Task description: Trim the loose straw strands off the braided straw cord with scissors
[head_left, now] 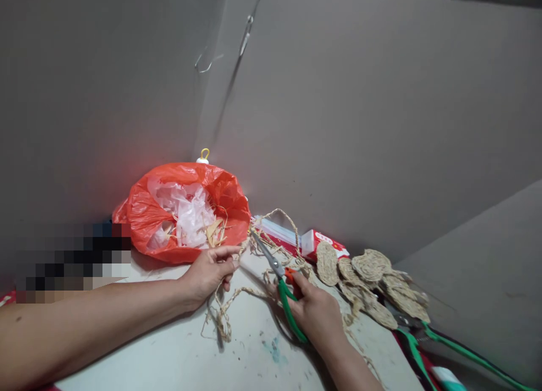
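Note:
A braided straw cord (224, 323) is pinched between the thumb and fingers of my left hand (208, 275). Part of it hangs down onto the white table, and more of it loops behind and to the right. My right hand (319, 312) grips scissors (276, 266) with green and orange handles. Their blades point up and left, with the tips close to the cord just beyond my left fingers. Whether the tips touch the cord I cannot tell. Several oval coiled straw pieces (371, 266) lie in a pile beyond my right hand.
A red plastic bag (144, 210) with white plastic and straw scraps stands behind my left hand. By the grey wall lies a red and white box (311, 243). Green-edged straps (474, 354) are at the right. The white table (169, 346) has blue-green stains.

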Motion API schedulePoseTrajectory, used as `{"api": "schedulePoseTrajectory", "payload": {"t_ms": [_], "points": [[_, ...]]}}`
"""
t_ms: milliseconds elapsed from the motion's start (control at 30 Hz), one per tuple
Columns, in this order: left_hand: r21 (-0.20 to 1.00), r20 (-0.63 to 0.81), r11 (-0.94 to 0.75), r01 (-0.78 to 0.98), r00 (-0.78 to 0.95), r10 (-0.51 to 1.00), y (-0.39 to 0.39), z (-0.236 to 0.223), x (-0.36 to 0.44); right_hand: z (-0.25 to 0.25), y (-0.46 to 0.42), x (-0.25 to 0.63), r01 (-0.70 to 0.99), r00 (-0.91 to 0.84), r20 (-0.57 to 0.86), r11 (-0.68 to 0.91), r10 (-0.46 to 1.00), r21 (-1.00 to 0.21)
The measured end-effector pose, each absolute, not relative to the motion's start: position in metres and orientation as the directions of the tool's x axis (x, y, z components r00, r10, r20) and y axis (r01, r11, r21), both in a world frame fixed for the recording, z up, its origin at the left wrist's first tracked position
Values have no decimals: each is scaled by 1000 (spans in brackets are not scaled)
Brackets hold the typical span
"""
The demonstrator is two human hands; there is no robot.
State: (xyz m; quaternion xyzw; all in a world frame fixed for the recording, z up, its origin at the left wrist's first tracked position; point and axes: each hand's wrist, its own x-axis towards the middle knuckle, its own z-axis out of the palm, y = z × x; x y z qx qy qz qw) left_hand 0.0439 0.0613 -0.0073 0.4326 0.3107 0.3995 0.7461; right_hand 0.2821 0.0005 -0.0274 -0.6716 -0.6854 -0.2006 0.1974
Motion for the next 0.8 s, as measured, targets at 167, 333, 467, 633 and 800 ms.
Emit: {"api": "schedulePoseTrajectory", "payload": {"t_ms": [167, 333, 467, 633, 800], "points": [[895, -158, 337, -293, 498, 852, 60, -5, 44, -27, 1, 285, 997, 63, 529, -31, 846, -69], [867, -200, 398, -299, 521, 829, 63, -5, 43, -29, -1, 285, 997, -51, 492, 72, 869, -24], [810, -243, 486, -330, 564, 789, 68, -7, 43, -29, -2, 285, 991, -80, 464, 120, 882, -56], [758, -271, 550, -351, 596, 755, 72, -7, 42, -31, -1, 283, 966, 18, 424, 94, 906, -243], [779, -255, 567, -268, 691, 677, 63, -4, 40, -15, -7, 251, 590, 278, 272, 60, 921, -805]]}}
